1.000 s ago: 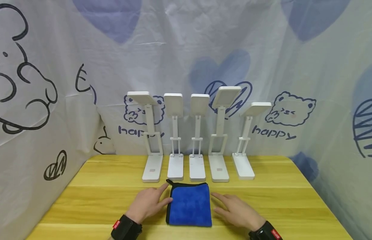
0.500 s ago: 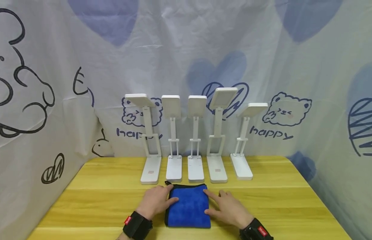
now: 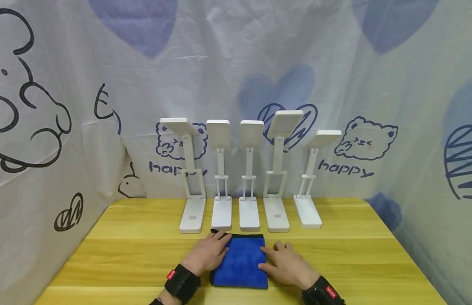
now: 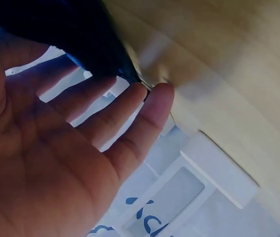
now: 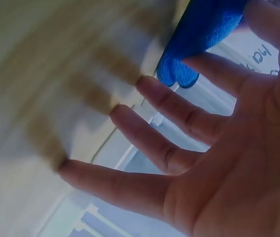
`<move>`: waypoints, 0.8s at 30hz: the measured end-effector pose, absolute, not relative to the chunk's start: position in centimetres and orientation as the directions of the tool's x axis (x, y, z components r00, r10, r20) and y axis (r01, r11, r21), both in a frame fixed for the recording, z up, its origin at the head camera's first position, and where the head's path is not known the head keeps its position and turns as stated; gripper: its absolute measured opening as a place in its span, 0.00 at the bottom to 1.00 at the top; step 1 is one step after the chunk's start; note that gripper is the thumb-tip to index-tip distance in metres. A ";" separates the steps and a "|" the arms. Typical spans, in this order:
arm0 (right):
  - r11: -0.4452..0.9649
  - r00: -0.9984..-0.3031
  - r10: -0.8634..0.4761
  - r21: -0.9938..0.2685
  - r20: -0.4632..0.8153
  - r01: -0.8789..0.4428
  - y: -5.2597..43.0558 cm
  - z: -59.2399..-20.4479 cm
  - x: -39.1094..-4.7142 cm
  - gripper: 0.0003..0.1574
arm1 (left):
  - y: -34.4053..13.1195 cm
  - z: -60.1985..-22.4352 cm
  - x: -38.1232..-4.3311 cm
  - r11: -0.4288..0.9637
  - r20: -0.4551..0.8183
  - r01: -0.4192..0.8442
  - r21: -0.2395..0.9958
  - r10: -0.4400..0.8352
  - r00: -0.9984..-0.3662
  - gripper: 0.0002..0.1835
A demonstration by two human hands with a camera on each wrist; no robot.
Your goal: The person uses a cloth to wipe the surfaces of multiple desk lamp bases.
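Observation:
A folded blue cloth (image 3: 243, 264) with black edging lies flat on the wooden table in the head view, a small black loop at its far left corner. My left hand (image 3: 207, 254) rests over the cloth's left side, its fingers extended across the upper left corner. At the right edge, my right hand (image 3: 287, 264) touches the cloth with index finger and thumb. The right wrist view shows its other fingers stretched out to the table, beside the raised blue cloth edge (image 5: 204, 39). In the left wrist view the cloth (image 4: 51, 24) is dark above the relaxed fingers.
Several white stands with flat tilted heads are lined up behind the cloth, among them a left one (image 3: 192, 214) and a right one (image 3: 307, 212). A printed curtain (image 3: 220, 63) hangs behind and beside the wooden table (image 3: 117, 254).
My left hand has moved right, from beside the cloth onto its upper left part. My right hand has come left from just off the cloth to its right edge.

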State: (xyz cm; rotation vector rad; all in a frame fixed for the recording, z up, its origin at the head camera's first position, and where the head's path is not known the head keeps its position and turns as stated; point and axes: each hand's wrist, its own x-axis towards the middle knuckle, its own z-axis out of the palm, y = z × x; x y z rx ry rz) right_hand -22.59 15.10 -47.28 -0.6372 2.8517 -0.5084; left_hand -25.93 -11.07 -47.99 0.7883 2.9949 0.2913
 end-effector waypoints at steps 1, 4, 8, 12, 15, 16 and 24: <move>0.845 -0.889 -0.449 -0.368 -0.093 -0.389 15.0 -47.3 -22.6 0.37 | -11.0 -48.1 -26.0 0.854 0.030 0.488 0.179 0.491 -0.871 0.24; 0.827 -0.874 -0.478 -0.379 -0.085 -0.416 14.9 -47.3 -22.6 0.39 | -11.0 -48.3 -25.9 0.853 0.062 0.493 0.172 0.490 -0.869 0.23; 0.811 -0.857 -0.510 -0.374 -0.075 -0.450 14.9 -47.4 -22.6 0.39 | -11.0 -48.2 -25.8 0.845 0.100 0.509 0.162 0.500 -0.861 0.21; 0.800 -0.841 -0.535 -0.368 -0.080 -0.474 15.0 -47.4 -22.7 0.39 | -10.9 -47.8 -25.6 0.844 0.105 0.516 0.145 0.505 -0.857 0.23; 0.790 -0.834 -0.546 -0.380 -0.079 -0.481 15.0 -47.4 -22.7 0.40 | -10.9 -47.6 -25.6 0.842 0.069 0.514 0.161 0.510 -0.857 0.25; 0.781 -0.831 -0.551 -0.393 -0.071 -0.485 15.0 -47.3 -22.7 0.38 | -10.9 -47.6 -25.6 0.840 0.062 0.515 0.172 0.513 -0.856 0.26; 0.722 -0.788 -0.615 -0.422 -0.031 -0.547 14.7 -47.1 -22.2 0.24 | -10.6 -48.1 -25.9 0.814 0.139 0.561 0.150 0.544 -0.827 0.28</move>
